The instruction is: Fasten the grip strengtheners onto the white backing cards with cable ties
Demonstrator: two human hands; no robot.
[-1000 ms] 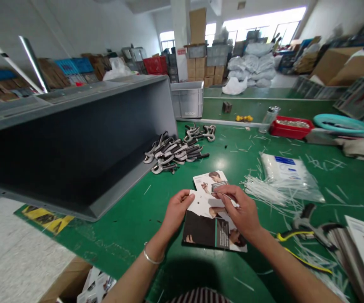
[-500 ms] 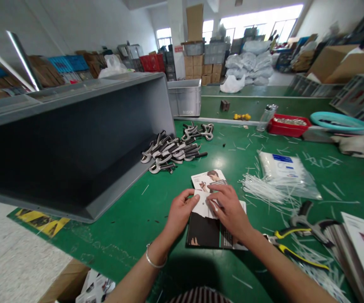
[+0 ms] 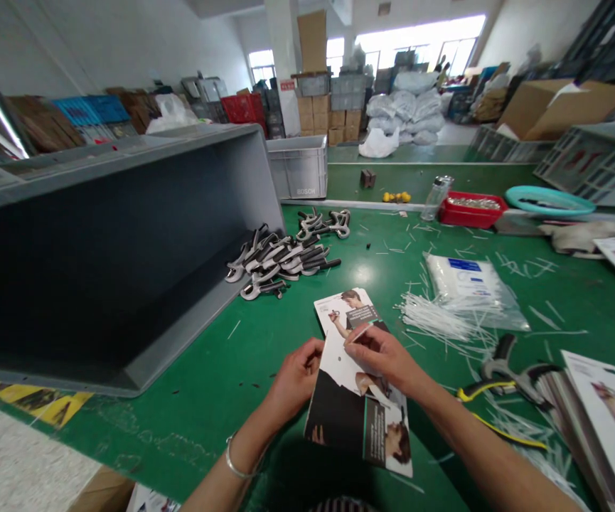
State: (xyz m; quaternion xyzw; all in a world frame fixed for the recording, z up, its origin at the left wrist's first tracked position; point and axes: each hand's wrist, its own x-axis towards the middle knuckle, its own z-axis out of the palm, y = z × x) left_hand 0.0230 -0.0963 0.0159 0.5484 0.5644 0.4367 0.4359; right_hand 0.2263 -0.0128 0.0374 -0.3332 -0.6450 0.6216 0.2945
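A printed cardboard card (image 3: 336, 416) with a dark panel, pictures of a person and small punched holes is tilted up in front of me. My left hand (image 3: 299, 373) grips its left edge, the fingertips partly hidden behind it. My right hand (image 3: 379, 359) is closed in a pinch over the card's upper face, with a thin white cable tie (image 3: 361, 333) between thumb and fingers. Just beyond lies another printed card (image 3: 333, 304), partly covered. To the right are loose white cable ties (image 3: 435, 318) beside a plastic bag of ties (image 3: 464, 281).
Grey-and-black hand tools (image 3: 286, 259) are heaped at the mouth of a large grey bin (image 3: 126, 242) lying on its side. Yellow-handled pliers (image 3: 485, 390) and a stack of printed cards (image 3: 606, 427) lie at right. A red tray (image 3: 471, 213) stands farther back.
The card has tilted up, its near end coming towards me and its lower right picture now showing. My left fingers have slipped behind its edge. The view has shifted slightly right.
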